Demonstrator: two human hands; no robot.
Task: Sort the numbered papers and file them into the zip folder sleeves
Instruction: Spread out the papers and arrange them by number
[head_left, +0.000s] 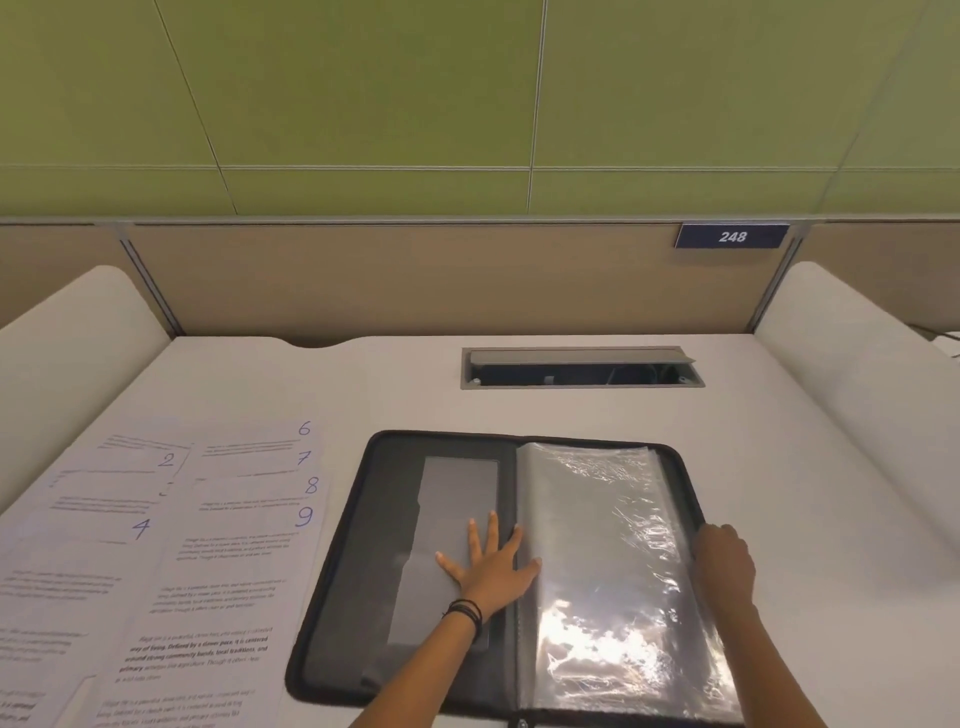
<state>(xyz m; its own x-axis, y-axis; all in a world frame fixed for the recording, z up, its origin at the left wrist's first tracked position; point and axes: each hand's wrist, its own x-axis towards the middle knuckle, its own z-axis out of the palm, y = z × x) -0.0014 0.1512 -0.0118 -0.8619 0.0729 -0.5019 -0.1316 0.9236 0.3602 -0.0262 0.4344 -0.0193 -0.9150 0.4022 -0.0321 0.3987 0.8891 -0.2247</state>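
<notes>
A black zip folder (363, 519) lies open on the desk, its grey inner cover to the left and a stack of clear plastic sleeves (597, 519) to the right. My left hand (488, 564) presses flat on the inner cover, fingers spread, beside the spine. Curled fingers of my right hand (722, 564) grip the right edge of the sleeves and folder. Numbered papers (228, 525) lie fanned out left of the folder, with the numbers 2, 4, 6, 7, 8 and 9 showing at their top corners.
A cable hatch (579, 368) with its lid raised sits in the desk behind the folder. Padded white dividers (852, 374) flank the desk on both sides. A beige back panel carries a sign reading 248 (731, 236).
</notes>
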